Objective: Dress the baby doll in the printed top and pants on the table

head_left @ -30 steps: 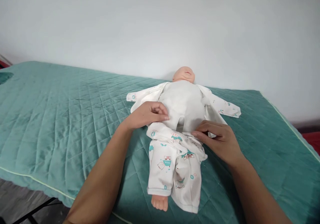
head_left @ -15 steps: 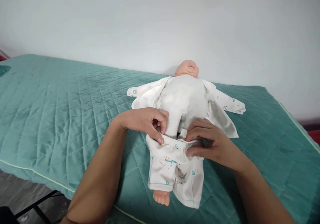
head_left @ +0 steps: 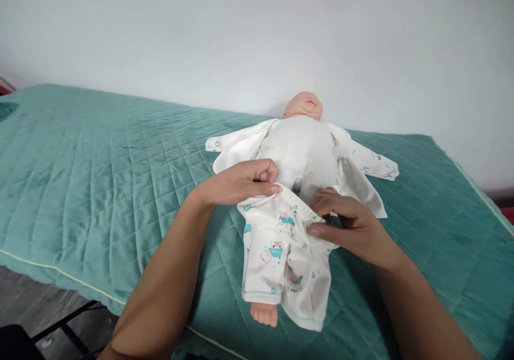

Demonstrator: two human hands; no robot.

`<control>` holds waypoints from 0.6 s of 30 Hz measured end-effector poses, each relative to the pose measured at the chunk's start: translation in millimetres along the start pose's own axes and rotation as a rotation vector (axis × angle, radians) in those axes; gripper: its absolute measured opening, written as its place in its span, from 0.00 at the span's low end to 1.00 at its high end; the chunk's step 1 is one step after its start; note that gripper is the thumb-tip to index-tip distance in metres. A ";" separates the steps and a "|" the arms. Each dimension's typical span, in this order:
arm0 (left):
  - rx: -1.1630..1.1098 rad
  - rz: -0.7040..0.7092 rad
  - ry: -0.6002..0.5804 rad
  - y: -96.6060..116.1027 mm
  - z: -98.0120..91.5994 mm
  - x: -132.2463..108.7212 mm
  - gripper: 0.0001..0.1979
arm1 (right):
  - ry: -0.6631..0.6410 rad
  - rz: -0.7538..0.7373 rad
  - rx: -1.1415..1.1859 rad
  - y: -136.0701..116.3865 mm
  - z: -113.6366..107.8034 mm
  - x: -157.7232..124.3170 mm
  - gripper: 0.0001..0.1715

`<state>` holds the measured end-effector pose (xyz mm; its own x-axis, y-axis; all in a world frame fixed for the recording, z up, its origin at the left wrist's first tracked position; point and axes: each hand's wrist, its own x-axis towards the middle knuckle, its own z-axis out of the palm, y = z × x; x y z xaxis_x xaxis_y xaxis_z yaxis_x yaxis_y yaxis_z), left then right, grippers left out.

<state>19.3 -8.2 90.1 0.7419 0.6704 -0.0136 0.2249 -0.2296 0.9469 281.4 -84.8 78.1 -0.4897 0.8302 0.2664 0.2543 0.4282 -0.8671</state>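
A baby doll (head_left: 301,143) lies on its back, head away from me, with a white printed jacket (head_left: 365,188) spread open under its torso. White printed baby pants (head_left: 269,247) cover its legs, and one bare foot (head_left: 265,314) sticks out of the left leg opening; the other foot is hidden. My left hand (head_left: 244,180) pinches the waistband on the left, thumb outside and fingers curled. On the right, my right hand (head_left: 349,223) grips the same waistband between thumb and fingers, lower than the left one. The waistband slants down to the right.
A green quilted cover (head_left: 100,188) with pale piping lies over the bed under the doll. Behind it stands a white wall (head_left: 201,38). Black metal legs (head_left: 68,325) and grey floor show at the lower left.
My left hand has pulled its side of the waistband up toward the doll's belly. The front of the pants is stretched higher. My right hand has shifted slightly right, still gripping the waistband.
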 end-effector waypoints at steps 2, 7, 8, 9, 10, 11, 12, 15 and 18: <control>-0.009 0.018 0.084 -0.6 2.3 1.9 0.16 | 0.082 0.046 0.167 4.4 -0.4 -1.8 0.10; 0.013 0.021 0.272 -2.3 6.1 7.0 0.14 | 0.315 0.152 0.266 17.2 -5.0 -4.2 0.08; 0.015 0.017 0.295 -3.1 6.7 8.0 0.14 | 0.356 0.185 0.252 19.2 -6.2 -4.4 0.10; 0.014 0.014 0.316 -4.2 7.2 9.0 0.14 | 0.384 0.219 0.239 20.8 -7.4 -4.5 0.12; 0.009 0.015 0.336 -5.6 7.7 10.1 0.14 | 0.392 0.252 0.228 21.8 -8.7 -4.6 0.15; 0.002 0.018 0.357 -7.3 8.1 11.3 0.15 | 0.373 0.284 0.220 22.2 -9.9 -4.8 0.17; -0.007 0.023 0.380 -9.2 8.4 12.6 0.15 | 0.332 0.307 0.217 21.9 -11.3 -5.1 0.20; -0.028 0.047 0.454 -15.7 8.8 16.4 0.15 | 0.180 0.307 0.240 17.7 -15.8 -6.1 0.25; -0.008 0.069 0.554 -22.4 9.1 20.0 0.14 | 0.054 0.284 0.254 13.0 -20.9 -7.6 0.22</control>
<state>34.8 3.9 65.8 0.3111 0.9252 0.2173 0.1807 -0.2821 0.9422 305.9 -78.0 73.6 -0.3831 0.9236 0.0166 0.1551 0.0821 -0.9845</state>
